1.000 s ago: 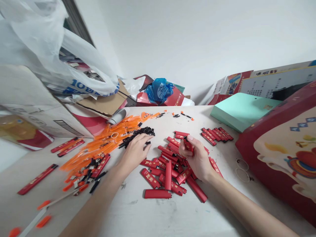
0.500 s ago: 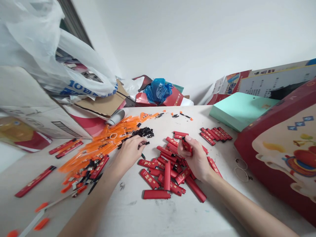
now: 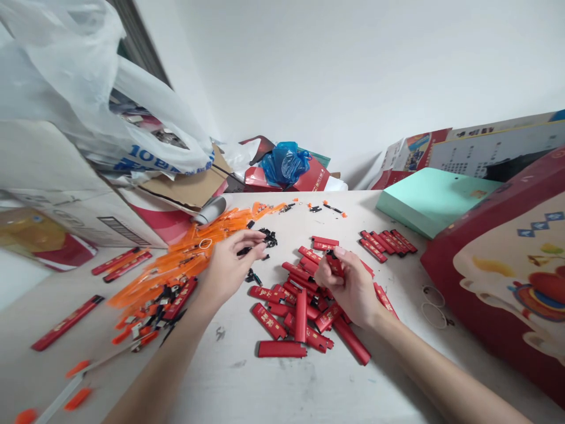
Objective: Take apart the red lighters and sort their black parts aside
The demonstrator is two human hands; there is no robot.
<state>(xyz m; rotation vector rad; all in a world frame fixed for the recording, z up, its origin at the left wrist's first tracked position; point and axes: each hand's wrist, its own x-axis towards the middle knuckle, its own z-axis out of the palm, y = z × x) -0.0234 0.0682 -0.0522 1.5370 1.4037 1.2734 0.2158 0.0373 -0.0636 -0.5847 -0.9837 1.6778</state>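
Note:
My right hand (image 3: 348,285) is wrapped round a red lighter casing (image 3: 334,263) with a dark top end, held upright above the pile. Under and beside it lies a loose heap of red lighter casings (image 3: 301,315), several with gold lettering. My left hand (image 3: 233,262) hovers left of that heap, thumb and fingers apart, with nothing visible between them. Just beyond its fingertips is a cluster of small black parts (image 3: 270,237), partly covered by the hand. A few more black pieces (image 3: 253,277) sit just below the thumb.
Orange strips (image 3: 176,259) spread over the left of the white table (image 3: 220,377). A row of red casings (image 3: 388,241) lies at right, near a mint-green box (image 3: 435,194) and a large red printed box (image 3: 507,282). A white plastic bag (image 3: 66,76) stands at far left.
My left hand has lifted and its fingers have spread; a black piece now shows on the table below it. The right hand keeps its hold on the casing. The view has shifted slightly.

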